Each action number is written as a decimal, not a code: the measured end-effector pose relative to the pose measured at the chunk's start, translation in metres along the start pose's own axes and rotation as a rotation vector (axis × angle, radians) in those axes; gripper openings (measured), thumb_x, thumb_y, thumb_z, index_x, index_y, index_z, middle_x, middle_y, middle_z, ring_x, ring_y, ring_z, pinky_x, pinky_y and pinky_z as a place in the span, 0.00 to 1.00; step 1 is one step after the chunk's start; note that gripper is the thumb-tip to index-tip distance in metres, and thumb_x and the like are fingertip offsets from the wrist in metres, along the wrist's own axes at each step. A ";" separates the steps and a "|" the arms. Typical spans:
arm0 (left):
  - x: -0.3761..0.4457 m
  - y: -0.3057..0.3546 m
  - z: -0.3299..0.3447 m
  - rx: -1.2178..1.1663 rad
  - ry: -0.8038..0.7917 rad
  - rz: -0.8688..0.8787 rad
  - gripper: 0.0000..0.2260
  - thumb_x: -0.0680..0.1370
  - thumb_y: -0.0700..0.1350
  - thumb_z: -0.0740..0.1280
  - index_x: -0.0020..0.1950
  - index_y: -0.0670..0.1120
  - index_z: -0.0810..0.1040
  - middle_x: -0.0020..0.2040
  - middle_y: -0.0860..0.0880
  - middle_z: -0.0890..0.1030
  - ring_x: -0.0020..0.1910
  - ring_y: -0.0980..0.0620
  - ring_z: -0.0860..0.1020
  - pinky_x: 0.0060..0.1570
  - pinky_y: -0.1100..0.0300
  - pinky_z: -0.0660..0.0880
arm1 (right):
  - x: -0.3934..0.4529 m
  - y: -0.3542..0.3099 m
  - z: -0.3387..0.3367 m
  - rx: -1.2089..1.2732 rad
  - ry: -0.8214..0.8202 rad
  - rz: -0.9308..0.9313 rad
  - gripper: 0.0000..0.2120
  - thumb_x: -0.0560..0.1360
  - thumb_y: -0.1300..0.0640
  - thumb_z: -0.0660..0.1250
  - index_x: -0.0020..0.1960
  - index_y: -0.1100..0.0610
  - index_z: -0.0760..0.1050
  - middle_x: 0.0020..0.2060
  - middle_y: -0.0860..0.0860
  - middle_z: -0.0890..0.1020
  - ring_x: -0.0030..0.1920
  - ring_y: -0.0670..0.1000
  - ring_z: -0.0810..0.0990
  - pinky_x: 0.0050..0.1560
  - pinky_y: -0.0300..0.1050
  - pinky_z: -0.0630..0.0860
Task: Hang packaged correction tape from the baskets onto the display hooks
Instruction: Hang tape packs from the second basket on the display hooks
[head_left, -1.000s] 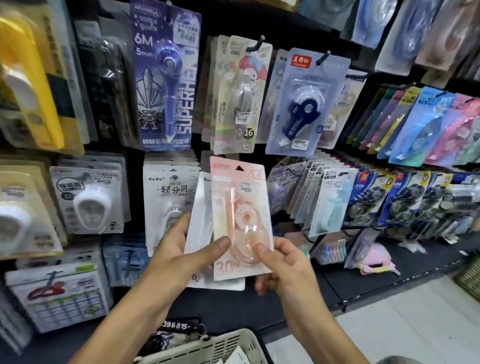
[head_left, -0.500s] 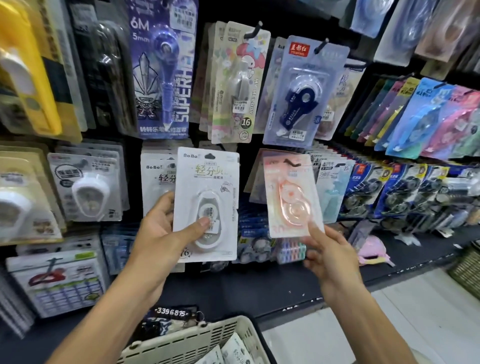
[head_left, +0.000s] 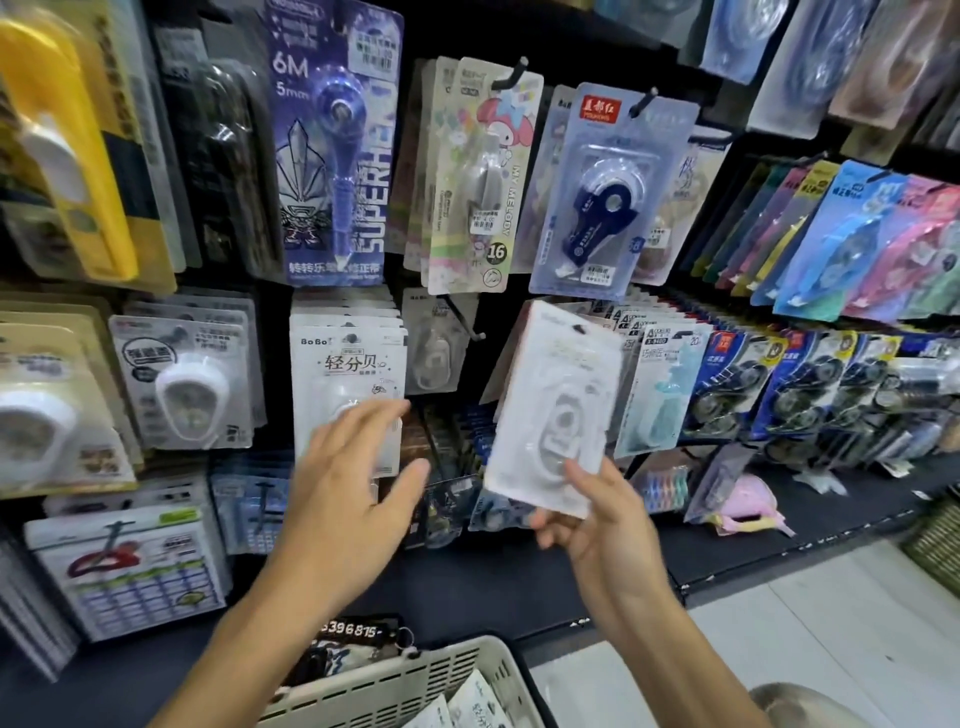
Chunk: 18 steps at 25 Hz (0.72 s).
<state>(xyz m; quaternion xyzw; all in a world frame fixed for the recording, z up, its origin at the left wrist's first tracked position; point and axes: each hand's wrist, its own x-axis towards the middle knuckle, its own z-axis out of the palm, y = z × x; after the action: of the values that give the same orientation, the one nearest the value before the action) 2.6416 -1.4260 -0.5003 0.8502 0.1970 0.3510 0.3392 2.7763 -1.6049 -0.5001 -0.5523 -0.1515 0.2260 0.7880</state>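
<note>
Half a second back: white correction-tape pack in the left hand, pink pack going onto a hook under the right. Now the white pack (head_left: 553, 410) pinched at its lower edge by the right hand (head_left: 597, 525), thumb on the front and fingers curled behind; left hand (head_left: 353, 499) empty, fingers spread and relaxed, hovering in front of the matching white packs on the hook row (head_left: 347, 364). Pink pack no longer in view, probably hung behind the raised card, though hidden. By that reading, one pack done, the next passed across and ready. Held pack near upright, long axis vertical with the top leaning slightly left, hang hole at the upper end, front blurred. Pack raised in front of the middle row, just right of a bare hook (head_left: 467, 322). More packs waiting in the basket (head_left: 415, 680) below.
</note>
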 end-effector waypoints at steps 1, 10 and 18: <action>0.001 -0.012 -0.005 0.237 0.031 0.022 0.25 0.80 0.53 0.65 0.77 0.51 0.69 0.78 0.55 0.66 0.78 0.54 0.61 0.76 0.49 0.60 | 0.005 -0.006 -0.011 -0.009 0.076 -0.018 0.16 0.69 0.57 0.71 0.56 0.60 0.78 0.38 0.57 0.83 0.25 0.52 0.76 0.23 0.42 0.71; -0.001 -0.034 -0.002 0.499 -0.144 -0.022 0.39 0.82 0.50 0.63 0.81 0.58 0.37 0.78 0.60 0.28 0.78 0.57 0.29 0.78 0.48 0.34 | 0.020 -0.012 -0.049 -0.091 0.244 -0.177 0.15 0.78 0.64 0.66 0.63 0.56 0.79 0.48 0.52 0.85 0.32 0.48 0.78 0.23 0.40 0.71; -0.003 -0.035 -0.005 0.508 -0.172 -0.025 0.40 0.81 0.50 0.64 0.80 0.58 0.36 0.77 0.59 0.26 0.77 0.57 0.27 0.77 0.48 0.33 | 0.030 -0.021 -0.043 -0.211 0.266 -0.099 0.11 0.78 0.59 0.69 0.59 0.53 0.81 0.50 0.50 0.86 0.33 0.48 0.79 0.28 0.41 0.72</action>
<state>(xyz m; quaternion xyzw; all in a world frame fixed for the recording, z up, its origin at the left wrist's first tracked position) 2.6328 -1.4008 -0.5240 0.9323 0.2596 0.2126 0.1350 2.8270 -1.6300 -0.4952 -0.6489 -0.0959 0.0945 0.7489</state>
